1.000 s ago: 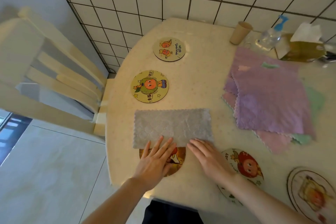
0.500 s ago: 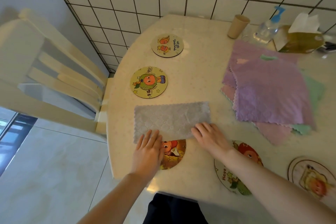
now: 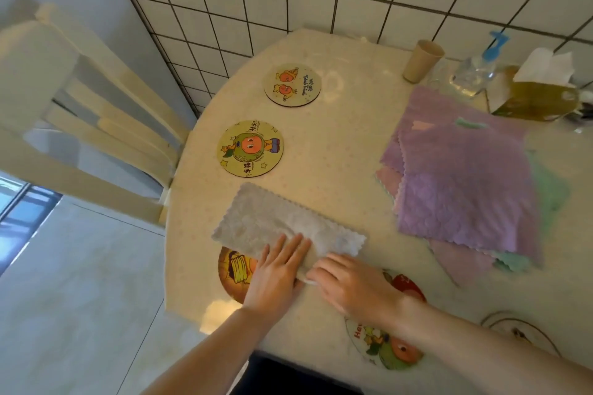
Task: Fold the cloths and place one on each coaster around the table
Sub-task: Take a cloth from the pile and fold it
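A grey cloth (image 3: 276, 221), folded into a long strip, lies tilted on the cream round table (image 3: 340, 144) near its front edge. My left hand (image 3: 276, 279) lies flat on the strip's near edge, fingers together. My right hand (image 3: 349, 285) pinches the strip's near right corner. Beneath my left hand shows a coaster (image 3: 234, 269), partly covered. Another coaster (image 3: 385, 353) lies under my right wrist. Two more coasters (image 3: 251, 148) (image 3: 292, 84) lie bare at the left. A pile of purple, pink and green cloths (image 3: 462, 183) rests unfolded at the right.
A cream chair (image 3: 80, 112) stands at the table's left. At the back right are a paper cup (image 3: 422, 59), a spray bottle (image 3: 478, 70) and a tissue box (image 3: 539, 96). One more coaster (image 3: 519, 333) shows at the lower right. The tiled wall runs behind.
The grey strip has turned so its right end sits nearer me. Both hands have come together at its near edge, and my right hand has closed on the corner.
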Tool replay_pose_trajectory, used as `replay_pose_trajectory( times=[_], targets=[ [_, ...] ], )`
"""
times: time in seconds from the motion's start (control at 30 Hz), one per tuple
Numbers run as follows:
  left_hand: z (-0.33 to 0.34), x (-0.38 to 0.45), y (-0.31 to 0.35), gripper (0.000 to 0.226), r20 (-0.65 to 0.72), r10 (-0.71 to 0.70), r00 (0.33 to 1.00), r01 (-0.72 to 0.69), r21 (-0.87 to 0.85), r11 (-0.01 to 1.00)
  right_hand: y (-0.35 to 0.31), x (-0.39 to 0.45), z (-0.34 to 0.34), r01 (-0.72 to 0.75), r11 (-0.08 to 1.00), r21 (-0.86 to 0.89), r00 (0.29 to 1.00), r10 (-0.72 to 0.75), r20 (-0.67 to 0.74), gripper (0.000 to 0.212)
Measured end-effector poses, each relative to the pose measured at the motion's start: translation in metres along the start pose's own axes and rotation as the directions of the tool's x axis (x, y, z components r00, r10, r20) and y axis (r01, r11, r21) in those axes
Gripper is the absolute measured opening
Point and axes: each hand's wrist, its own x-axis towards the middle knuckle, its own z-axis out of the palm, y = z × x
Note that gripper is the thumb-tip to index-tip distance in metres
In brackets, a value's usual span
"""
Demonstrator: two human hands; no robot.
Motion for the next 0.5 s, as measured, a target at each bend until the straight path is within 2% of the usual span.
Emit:
replay_pose_trajectory(
  times=[0.07, 0.13, 0.2, 0.27, 0.33, 0.4, 0.5],
  targets=[
    [0.004, -0.006, -0.004, 0.061, -0.012, 0.059, 0.998, -0.058, 0.067, 0.996, 0.007, 0.000, -0.008, 0.047, 0.993, 0.105, 0.998, -0.043, -0.034, 0.017],
    [0.005, -0.015, -0.009, 0.067, -0.028, 0.125, 0.992, -0.120, 0.140, 0.983, 0.026, -0.001, -0.008, 0.010, 0.993, 0.121, 0.999, -0.005, -0.044, 0.025],
    [0.001, -0.024, -0.016, 0.067, -0.048, 0.208, 0.977, -0.195, 0.189, 0.962, 0.046, -0.002, -0.005, -0.020, 0.998, 0.063, 0.994, 0.013, 0.112, 0.065],
    [-0.004, -0.035, -0.023, 0.063, -0.056, 0.285, 0.957, -0.264, 0.240, 0.934, 0.058, 0.001, 0.003, 0.085, 0.996, -0.015, 0.950, -0.077, 0.302, 0.091],
    [-0.009, -0.048, -0.029, 0.052, -0.017, 0.354, 0.935, -0.331, 0.312, 0.890, 0.062, 0.009, 0.013, 0.234, 0.970, -0.064, 0.909, -0.195, 0.370, 0.094],
    [-0.011, -0.061, -0.036, 0.049, 0.050, 0.371, 0.927, -0.363, 0.360, 0.859, 0.064, 0.015, 0.026, 0.317, 0.942, -0.109, 0.884, -0.252, 0.395, 0.094],
    [-0.011, -0.075, -0.041, 0.049, 0.085, 0.258, 0.962, -0.272, 0.259, 0.927, 0.071, 0.016, 0.039, 0.349, 0.935, -0.070, 0.854, -0.286, 0.435, 0.095]
  ],
)
